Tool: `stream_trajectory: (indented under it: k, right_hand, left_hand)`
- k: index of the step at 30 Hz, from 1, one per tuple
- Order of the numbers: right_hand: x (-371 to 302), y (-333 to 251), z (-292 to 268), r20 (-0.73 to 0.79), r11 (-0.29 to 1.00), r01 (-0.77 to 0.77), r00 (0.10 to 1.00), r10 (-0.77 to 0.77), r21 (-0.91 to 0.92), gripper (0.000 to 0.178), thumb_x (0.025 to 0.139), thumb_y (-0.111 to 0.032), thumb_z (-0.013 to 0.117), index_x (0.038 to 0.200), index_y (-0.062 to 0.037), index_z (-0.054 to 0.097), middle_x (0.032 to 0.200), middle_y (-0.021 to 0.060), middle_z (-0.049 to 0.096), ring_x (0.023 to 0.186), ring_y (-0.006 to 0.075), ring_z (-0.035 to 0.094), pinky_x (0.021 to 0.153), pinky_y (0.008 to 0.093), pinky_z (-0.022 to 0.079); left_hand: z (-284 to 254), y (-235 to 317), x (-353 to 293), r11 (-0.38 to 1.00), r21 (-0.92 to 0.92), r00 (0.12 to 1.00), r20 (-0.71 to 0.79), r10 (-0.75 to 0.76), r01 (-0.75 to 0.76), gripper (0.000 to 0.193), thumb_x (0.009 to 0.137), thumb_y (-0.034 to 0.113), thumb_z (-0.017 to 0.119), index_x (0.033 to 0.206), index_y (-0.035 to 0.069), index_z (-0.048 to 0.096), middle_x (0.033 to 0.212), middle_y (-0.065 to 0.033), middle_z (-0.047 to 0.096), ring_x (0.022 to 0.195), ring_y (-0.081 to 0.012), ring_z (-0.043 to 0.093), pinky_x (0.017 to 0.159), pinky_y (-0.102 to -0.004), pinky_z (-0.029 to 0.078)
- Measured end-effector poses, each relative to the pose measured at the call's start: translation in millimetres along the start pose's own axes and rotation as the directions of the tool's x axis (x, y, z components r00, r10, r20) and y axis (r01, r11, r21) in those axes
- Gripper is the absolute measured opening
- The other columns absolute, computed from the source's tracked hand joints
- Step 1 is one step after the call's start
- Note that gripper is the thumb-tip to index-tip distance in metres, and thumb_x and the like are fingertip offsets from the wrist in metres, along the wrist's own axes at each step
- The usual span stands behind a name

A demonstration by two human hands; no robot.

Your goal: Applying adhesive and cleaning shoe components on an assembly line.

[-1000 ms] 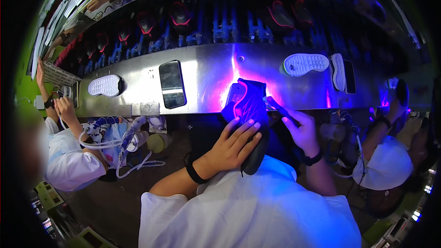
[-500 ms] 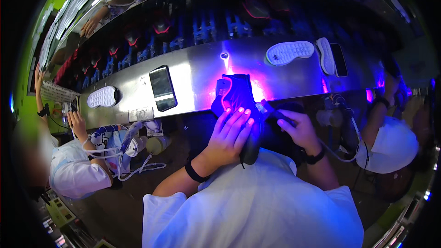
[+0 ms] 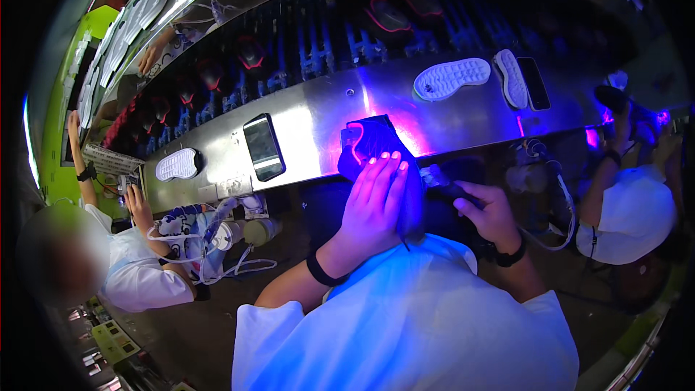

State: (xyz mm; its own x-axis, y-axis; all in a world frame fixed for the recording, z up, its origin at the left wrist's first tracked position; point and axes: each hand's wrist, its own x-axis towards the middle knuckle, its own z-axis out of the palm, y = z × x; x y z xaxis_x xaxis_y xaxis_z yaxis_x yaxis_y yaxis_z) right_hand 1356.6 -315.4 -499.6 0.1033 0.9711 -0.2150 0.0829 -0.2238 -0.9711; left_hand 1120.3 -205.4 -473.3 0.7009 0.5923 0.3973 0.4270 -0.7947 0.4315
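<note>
A dark shoe upper (image 3: 371,137) with a glowing pinkish line is tilted up against the near edge of the metal bench, under violet light. My left hand (image 3: 376,199) lies over it, holding it with long fingers side by side; the thumb is out of sight. To its right, my right hand (image 3: 490,210) is closed round the dark handle of a brush (image 3: 436,178). The brush's pale head points toward the shoe's right side, with a small gap that is hard to judge in the glare.
On the bench (image 3: 318,127) lie a phone (image 3: 264,146), a white sole (image 3: 178,164), another white sole (image 3: 452,80), a third sole (image 3: 512,80) and a second phone (image 3: 534,83). Behind runs a rack (image 3: 318,43) carrying dark shoes. Co-workers sit left (image 3: 145,268) and right (image 3: 630,217); hoses (image 3: 568,203) hang below.
The whole view has shifted a little. My left fingers have drawn closer together on the shoe upper. The brush in my right hand has moved slightly away from the shoe, to the right.
</note>
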Motion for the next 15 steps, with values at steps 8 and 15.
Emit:
stream_trajectory:
  k: [8, 15]
  right_hand:
    - [-37.6, -0.5, 1.6, -0.077, 0.984, 0.129, 0.987, -0.139, -0.122, 0.039, 0.091, -0.024, 0.075, 0.118, 0.0027, 0.069, 0.077, 0.0074, 0.067, 0.069, 0.0119, 0.063, 0.065, 0.0292, 0.05]
    - [-6.8, -35.6, -19.2, -0.155, 0.999, -0.014, 0.988, 0.006, -0.049, 0.036, 0.093, -0.017, 0.072, 0.123, 0.0032, 0.067, 0.078, 0.0024, 0.065, 0.07, 0.0092, 0.059, 0.066, 0.0265, 0.048]
  left_hand:
    - [2.7, 5.0, 37.4, 0.995, 0.061, 0.997, -0.028, -0.074, 0.076, 0.078, 0.071, 0.019, 0.076, 0.139, -0.007, 0.048, 0.137, -0.0272, 0.054, 0.123, -0.0426, 0.058, 0.103, -0.0518, 0.046]
    - [6.7, 2.1, 63.3, 0.99, 0.063, 0.992, -0.039, -0.124, 0.126, 0.088, 0.065, 0.026, 0.081, 0.14, -0.007, 0.048, 0.13, -0.025, 0.059, 0.118, -0.0405, 0.06, 0.101, -0.0507, 0.047]
